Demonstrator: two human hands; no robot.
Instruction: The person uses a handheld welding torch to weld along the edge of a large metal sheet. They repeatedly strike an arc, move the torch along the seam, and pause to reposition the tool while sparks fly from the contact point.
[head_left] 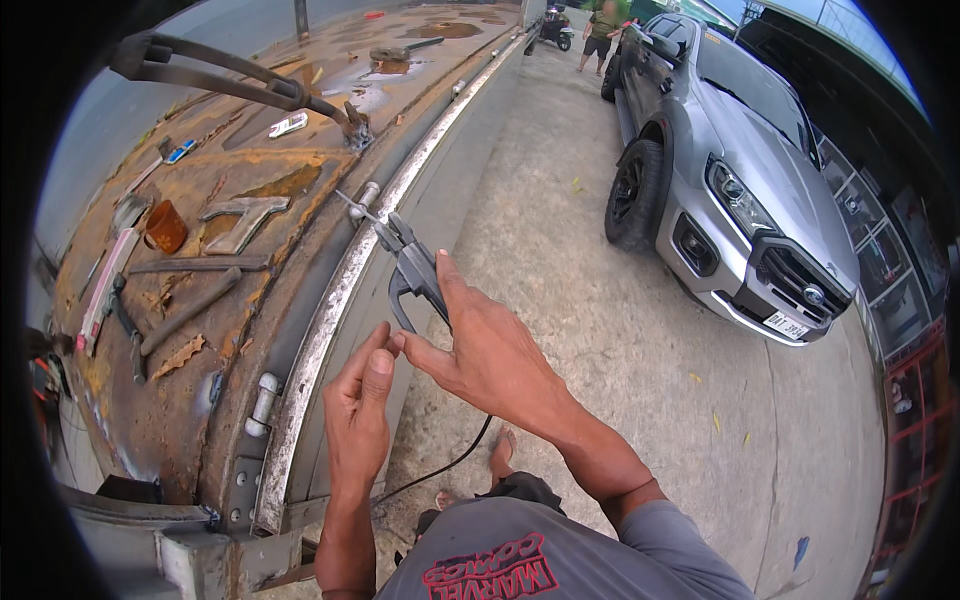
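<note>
Holder, clamp-like and dark grey, its upper end before the worn metal rail, gripped by the fingers of the right hand; left hand near, fingers bent, grip indeterminable.

dark grey clamp, silver-grey car, orange-brown mug, grey shirt

Mug on platform, left; car, right; electrode holder between, in right hand.
</note>
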